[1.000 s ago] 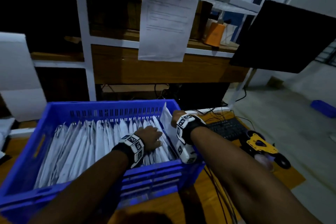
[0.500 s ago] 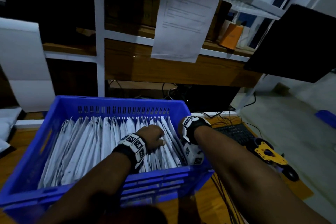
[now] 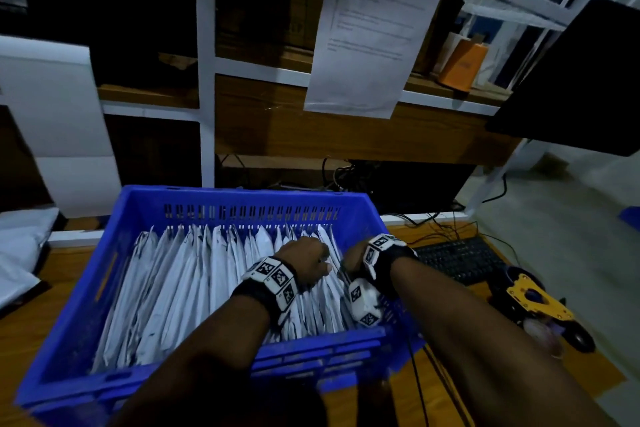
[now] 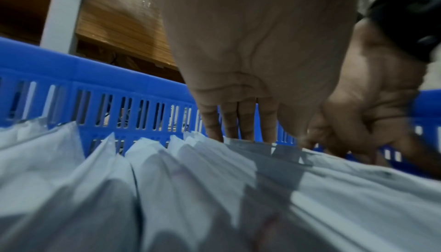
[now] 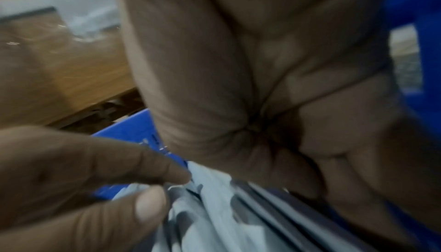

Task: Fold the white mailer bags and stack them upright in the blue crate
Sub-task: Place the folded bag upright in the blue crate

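The folded white plastic mailer bags [image 3: 207, 284] stand upright in the blue slotted plastic crate [image 3: 86, 288]; since earlier the right hand [image 3: 349, 258] has sunk among them, fingers curled, grip unclear; left hand [image 3: 304, 262] presses straight fingers on their tops

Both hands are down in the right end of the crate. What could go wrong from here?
1. The white mailer bags stand packed and leaning; the left hand pressing their tops may crumple or unfold them.
2. The right hand is wedged by the blue crate wall, so the last bag may snag there or ride up.
3. Loose cables run past the crate's right corner and may snag an arm.
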Demonstrator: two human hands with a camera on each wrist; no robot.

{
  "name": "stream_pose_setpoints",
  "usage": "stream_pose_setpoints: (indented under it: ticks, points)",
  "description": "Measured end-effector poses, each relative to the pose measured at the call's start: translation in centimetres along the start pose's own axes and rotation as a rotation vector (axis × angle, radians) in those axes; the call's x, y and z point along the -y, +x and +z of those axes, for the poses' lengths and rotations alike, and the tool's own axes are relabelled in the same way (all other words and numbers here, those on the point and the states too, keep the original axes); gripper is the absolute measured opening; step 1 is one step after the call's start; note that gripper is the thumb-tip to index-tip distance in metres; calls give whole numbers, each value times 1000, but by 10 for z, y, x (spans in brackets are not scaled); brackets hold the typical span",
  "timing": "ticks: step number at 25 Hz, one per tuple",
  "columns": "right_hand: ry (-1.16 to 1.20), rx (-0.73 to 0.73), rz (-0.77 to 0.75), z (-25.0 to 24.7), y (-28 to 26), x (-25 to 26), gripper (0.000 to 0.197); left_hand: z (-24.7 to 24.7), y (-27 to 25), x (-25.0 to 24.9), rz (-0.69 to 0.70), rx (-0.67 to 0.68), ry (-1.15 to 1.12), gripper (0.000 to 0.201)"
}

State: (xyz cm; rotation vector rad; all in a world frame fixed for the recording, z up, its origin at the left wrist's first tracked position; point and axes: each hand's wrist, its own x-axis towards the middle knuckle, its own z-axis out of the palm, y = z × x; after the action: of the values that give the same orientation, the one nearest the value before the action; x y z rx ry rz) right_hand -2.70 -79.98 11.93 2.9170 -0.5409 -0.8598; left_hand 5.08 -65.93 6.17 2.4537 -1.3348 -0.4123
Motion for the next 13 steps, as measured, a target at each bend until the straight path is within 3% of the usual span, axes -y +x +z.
stream_pose_setpoints:
  ticks: [2, 6, 9, 13]
  points:
    - [-111, -48, -40, 0, -2, -4, 35, -3, -1, 3, -10, -11, -26, 39]
    - [-94, -162, -44, -20, -12, 6, 37, -19, -10, 0, -43, -85, -9, 30]
    - [68, -189, -51, -63, -37, 21, 32, -48, -33, -9, -101, -198, -4, 32]
    - [286, -283, -133, -92, -85, 41, 41, -95, -101, -9, -218, -362, 1, 36]
